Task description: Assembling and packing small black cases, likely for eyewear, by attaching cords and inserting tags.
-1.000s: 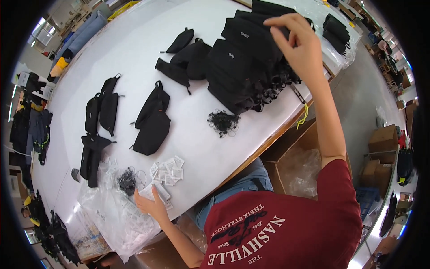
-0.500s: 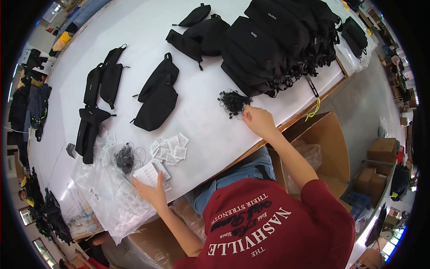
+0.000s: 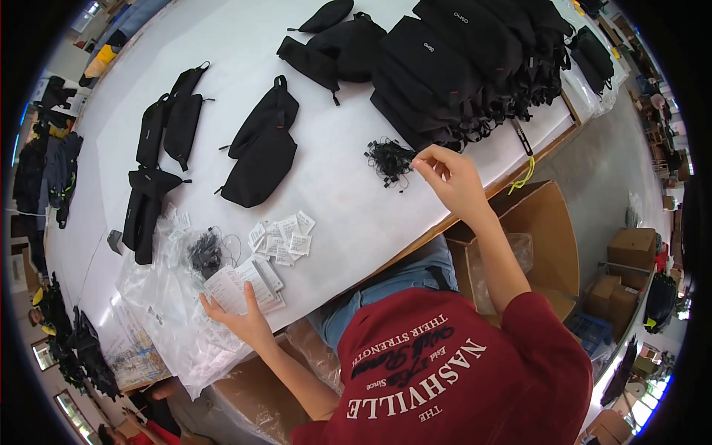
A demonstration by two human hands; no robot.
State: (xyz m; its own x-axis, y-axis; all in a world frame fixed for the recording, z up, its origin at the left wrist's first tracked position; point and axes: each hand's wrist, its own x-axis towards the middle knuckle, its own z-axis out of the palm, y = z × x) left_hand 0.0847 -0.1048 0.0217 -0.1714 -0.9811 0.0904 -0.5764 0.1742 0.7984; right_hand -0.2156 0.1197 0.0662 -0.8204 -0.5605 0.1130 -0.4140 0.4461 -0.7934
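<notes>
My left hand (image 3: 243,317) is at the table's near edge, thumb and fingers gripping white printed paper cards (image 3: 227,288) from the sides. Beside them lie a fanned pile of small white tags (image 3: 283,239) and a small tangle of black strings (image 3: 205,254) on clear plastic. Farther right my right hand (image 3: 456,185) is raised, with thumb and forefinger pinched together. Right by its fingertips is a larger tangle of thin black tag strings (image 3: 390,162). Whatever the pinch holds is too small to make out.
Black pouches (image 3: 259,159) lie across the white table (image 3: 334,215), and a big heap of black bags (image 3: 452,67) fills its far right. A black-handled tool with yellow cord (image 3: 523,141) lies near the edge. Open cardboard boxes (image 3: 549,230) stand below it.
My right hand has drawn back to the right from the black string tangle, fingers pinched. My left hand has shifted slightly left and down with the white cards.
</notes>
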